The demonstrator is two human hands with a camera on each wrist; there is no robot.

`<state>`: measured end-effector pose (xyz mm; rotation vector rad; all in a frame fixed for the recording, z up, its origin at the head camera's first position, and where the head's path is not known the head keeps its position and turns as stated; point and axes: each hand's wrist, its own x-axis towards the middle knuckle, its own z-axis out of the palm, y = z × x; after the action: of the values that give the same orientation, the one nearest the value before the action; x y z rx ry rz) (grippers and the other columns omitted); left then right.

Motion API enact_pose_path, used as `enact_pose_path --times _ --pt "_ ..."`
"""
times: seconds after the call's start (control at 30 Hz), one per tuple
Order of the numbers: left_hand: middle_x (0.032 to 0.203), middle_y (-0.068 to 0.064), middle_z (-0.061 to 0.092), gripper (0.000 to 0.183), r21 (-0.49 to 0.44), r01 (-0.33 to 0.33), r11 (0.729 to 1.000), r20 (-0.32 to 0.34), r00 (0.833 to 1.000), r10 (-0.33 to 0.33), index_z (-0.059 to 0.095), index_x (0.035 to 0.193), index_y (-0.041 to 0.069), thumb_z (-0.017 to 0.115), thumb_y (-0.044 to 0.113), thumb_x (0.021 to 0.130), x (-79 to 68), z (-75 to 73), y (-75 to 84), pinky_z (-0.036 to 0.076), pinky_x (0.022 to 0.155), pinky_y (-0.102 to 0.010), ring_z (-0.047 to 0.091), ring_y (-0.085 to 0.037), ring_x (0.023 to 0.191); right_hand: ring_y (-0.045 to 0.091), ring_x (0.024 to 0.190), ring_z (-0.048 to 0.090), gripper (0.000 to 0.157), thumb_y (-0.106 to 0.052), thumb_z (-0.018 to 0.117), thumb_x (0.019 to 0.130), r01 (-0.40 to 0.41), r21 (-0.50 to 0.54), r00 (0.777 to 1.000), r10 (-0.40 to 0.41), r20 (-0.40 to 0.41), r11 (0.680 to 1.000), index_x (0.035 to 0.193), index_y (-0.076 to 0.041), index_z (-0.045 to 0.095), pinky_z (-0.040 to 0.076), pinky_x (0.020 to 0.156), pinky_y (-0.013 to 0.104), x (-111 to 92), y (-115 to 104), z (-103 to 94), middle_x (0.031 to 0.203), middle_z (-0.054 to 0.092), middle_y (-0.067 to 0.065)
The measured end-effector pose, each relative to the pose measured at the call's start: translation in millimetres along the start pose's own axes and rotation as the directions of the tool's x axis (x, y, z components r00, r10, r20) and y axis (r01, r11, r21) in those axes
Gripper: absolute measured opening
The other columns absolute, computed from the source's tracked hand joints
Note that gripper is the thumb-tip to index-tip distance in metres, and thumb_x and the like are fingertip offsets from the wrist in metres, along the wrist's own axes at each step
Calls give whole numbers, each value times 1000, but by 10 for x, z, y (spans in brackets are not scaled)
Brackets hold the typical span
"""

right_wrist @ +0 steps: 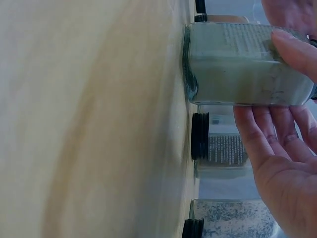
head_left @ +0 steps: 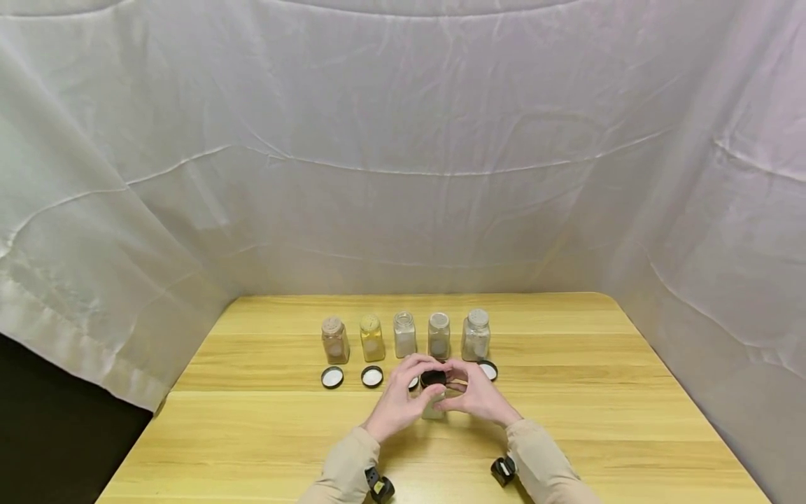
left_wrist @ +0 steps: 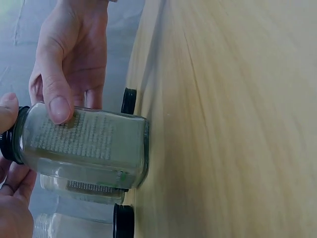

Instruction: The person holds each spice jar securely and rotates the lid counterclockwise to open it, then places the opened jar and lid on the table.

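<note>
A square glass jar (head_left: 432,411) of pale powder with a black lid (head_left: 433,378) stands between both hands near the middle of the table. My left hand (head_left: 399,395) pinches the lid, its thumb (left_wrist: 7,113) on the near side. Around the glass body, my right hand (head_left: 476,395) holds the jar, thumb (left_wrist: 59,106) over the printed text and fingers (right_wrist: 270,131) along the other side. In the right wrist view the jar's base (right_wrist: 189,64) is right at the tabletop.
Behind the hands, several lidless jars form a row: reddish-brown (head_left: 336,343), yellow (head_left: 372,341), whitish (head_left: 405,337), greyish (head_left: 439,339) and speckled (head_left: 476,339). Black-rimmed lids lie before them, including one at left (head_left: 332,377) and one at right (head_left: 488,370). A grey curtain (head_left: 403,224) hangs behind the table (head_left: 604,392).
</note>
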<state>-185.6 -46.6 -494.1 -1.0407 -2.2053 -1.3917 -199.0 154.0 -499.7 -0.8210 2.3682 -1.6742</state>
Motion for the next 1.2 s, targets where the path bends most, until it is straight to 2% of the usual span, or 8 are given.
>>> enact_pose_path --times 0.27,0.37,0.57,0.67,0.83,1.0,1.2 --pt "118 0 67 35 31 126 992 -49 991 -124 71 120 13 77 28 89 -3 0 48 54 96 -34 64 -17 110 6 101 65 47 -9 86 77 -18 9 1000 17 6 1000 116 0 63 58 98 28 24 8 -7 117 65 19" --pt "123 1 66 37 42 149 988 -32 989 -148 69 124 14 75 31 91 -18 -19 37 54 99 -36 62 -17 115 4 101 65 48 -8 86 78 -18 17 1000 17 12 1000 118 1 63 58 99 28 24 2 -6 118 65 20" --pt "140 -3 62 37 -31 119 992 65 991 -117 63 134 11 65 21 99 -26 -113 -2 48 113 -42 57 -23 132 5 102 66 48 -7 86 77 -30 15 999 30 12 999 118 2 62 58 100 33 13 -15 -12 119 66 21" --pt "139 -5 63 35 -56 92 994 87 992 -87 64 134 10 61 13 99 -14 -156 -6 48 113 -43 58 -27 132 9 103 67 48 -8 86 78 -35 9 999 34 13 999 118 1 62 58 100 35 10 -18 -16 120 66 20" --pt "137 -6 66 35 -71 120 990 125 986 -110 66 132 12 63 12 97 9 -201 6 48 114 -43 59 -29 132 13 105 67 48 -10 86 78 -38 11 999 38 22 999 118 1 62 58 101 36 10 -18 -17 121 65 20" --pt "132 -7 68 35 -57 140 988 113 985 -133 68 129 10 68 15 95 22 -198 20 49 112 -45 62 -29 126 14 107 66 49 -9 86 78 -48 18 999 48 24 999 119 1 61 58 101 35 4 -25 -13 123 64 21" --pt "122 -4 69 32 -36 156 987 61 986 -154 71 122 10 75 16 90 56 -144 25 51 104 -35 65 -23 115 9 105 66 49 -7 86 78 -50 23 998 50 24 998 119 2 61 57 102 33 3 -16 -11 123 63 21"
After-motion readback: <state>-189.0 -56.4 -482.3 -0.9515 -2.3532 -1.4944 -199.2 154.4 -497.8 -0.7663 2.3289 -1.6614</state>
